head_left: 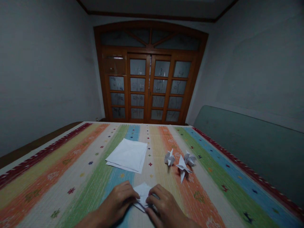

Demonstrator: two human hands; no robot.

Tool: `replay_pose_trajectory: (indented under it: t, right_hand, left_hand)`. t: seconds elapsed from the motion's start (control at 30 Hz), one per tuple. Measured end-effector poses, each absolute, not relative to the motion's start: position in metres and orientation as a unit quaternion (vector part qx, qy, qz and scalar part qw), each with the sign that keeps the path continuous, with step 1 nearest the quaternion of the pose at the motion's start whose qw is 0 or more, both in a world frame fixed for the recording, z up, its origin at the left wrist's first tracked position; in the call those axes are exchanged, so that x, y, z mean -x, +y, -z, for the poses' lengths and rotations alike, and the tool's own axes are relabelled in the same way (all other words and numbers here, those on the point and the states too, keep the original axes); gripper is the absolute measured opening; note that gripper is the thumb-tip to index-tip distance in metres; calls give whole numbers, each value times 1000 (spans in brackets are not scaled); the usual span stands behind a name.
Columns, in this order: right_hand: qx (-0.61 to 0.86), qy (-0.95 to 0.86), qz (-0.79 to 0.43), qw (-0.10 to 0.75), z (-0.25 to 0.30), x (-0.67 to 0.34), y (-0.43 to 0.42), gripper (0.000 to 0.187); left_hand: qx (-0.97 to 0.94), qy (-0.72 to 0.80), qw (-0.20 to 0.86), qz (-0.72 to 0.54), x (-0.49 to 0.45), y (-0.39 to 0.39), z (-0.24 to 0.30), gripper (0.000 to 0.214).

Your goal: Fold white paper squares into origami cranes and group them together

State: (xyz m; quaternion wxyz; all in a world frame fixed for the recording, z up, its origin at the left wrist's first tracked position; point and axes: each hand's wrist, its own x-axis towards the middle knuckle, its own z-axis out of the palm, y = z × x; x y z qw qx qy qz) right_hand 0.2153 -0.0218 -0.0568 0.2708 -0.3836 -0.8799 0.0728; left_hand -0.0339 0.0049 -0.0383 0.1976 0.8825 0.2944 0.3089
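A small piece of folded white paper lies at the near middle of the table, between my two hands. My left hand pinches its left edge with thumb and fingertips. On the other side, my right hand has its fingers curled over the right edge, the thumb low at the near corner. Parts of the paper are hidden under the fingers. Beyond my hands rests a stack of flat white paper sheets. To the right stand three folded paper figures: one, a second and a third.
A striped, many-coloured tablecloth covers the table. Along the right side runs a pale green panel against the wall. A wooden double door with glass panes stands beyond the far edge.
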Motion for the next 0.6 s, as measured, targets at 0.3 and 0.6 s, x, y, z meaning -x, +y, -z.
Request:
replay_pose_trajectory:
  t: [0.3,0.6]
  right_hand:
    - [397,-856,-124,306,60,-213,-23,11]
    - [468,-809,-161,317,67,-212,-18,14]
  left_hand:
    - [-873,312,234,-292,32,4,39,24]
    - [-848,348,269,-295,39,14,39,18]
